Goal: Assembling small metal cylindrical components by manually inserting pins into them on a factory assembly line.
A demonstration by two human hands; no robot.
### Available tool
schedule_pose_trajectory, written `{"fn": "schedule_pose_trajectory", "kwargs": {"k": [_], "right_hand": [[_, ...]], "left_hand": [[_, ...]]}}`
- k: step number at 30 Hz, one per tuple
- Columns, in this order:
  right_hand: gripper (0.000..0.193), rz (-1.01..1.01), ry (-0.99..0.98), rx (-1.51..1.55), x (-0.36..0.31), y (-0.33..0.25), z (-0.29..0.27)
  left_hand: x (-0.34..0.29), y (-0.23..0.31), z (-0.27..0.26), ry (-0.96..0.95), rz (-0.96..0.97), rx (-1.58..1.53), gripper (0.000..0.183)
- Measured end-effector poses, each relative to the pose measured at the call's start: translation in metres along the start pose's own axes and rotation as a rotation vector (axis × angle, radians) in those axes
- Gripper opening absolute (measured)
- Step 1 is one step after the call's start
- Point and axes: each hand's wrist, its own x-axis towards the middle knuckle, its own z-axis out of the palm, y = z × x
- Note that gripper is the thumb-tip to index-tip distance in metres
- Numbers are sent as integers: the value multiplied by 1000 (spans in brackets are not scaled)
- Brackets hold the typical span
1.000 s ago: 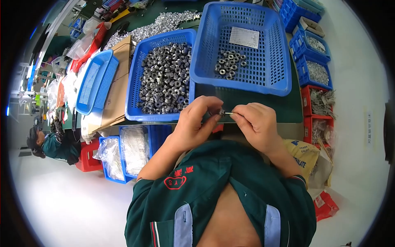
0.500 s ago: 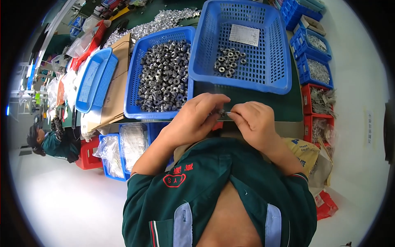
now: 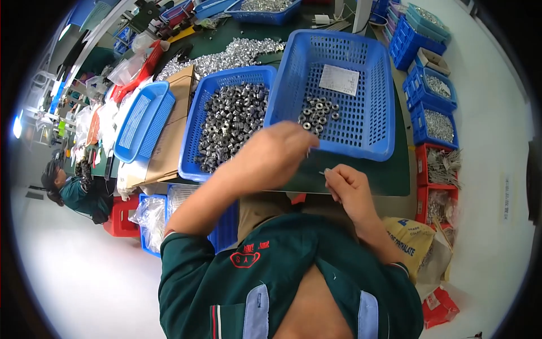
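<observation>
My left hand (image 3: pixel 276 155), smeared by motion, hovers over the near left corner of the large blue basket (image 3: pixel 361 148). Its fingers are closed on a small metal part that barely shows under the fingertips. Several ring-shaped metal parts (image 3: pixel 320 106) lie inside this basket beside a white paper slip (image 3: pixel 339 79). Over the green table edge, my right hand (image 3: pixel 351 189) pinches a thin metal rod (image 3: pixel 322 173), of which only the tip sticks out. A second blue basket (image 3: pixel 191 169), left of the first, is heaped with ring-shaped metal parts (image 3: pixel 234 121).
Shiny metal pieces (image 3: pixel 240 53) are piled behind the baskets. Cardboard (image 3: pixel 169 130) and a light blue basket (image 3: pixel 144 121) lie left. Stacked blue and red bins (image 3: pixel 423 192) line the right side. A co-worker (image 3: pixel 76 189) sits far left.
My hands have parted. The left one moved up and away from the rod toward the large basket, while the right one stays low with the rod. The view has shifted, showing more of the table's back.
</observation>
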Motion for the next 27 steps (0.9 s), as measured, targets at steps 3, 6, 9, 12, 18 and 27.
{"fn": "schedule_pose_trajectory", "kwargs": {"k": [3, 6, 9, 12, 18, 27], "right_hand": [[24, -59, 16, -58, -4, 14, 3], [23, -23, -55, -93, -7, 23, 3], [23, 13, -96, -104, -13, 25, 5], [23, 46, -19, -93, -16, 27, 2], [23, 50, -37, -60, -14, 31, 0], [23, 48, -54, -76, -10, 38, 4]], "left_hand": [[26, -40, -2, -122, -123, 101, 14], [41, -87, 21, -366, -175, 180, 13], [48, -109, 49, -666, -251, 245, 15], [57, -106, 56, -705, -251, 263, 17], [48, -107, 44, -449, -199, 313, 19], [-17, -138, -69, -65, -576, 390, 18]]}}
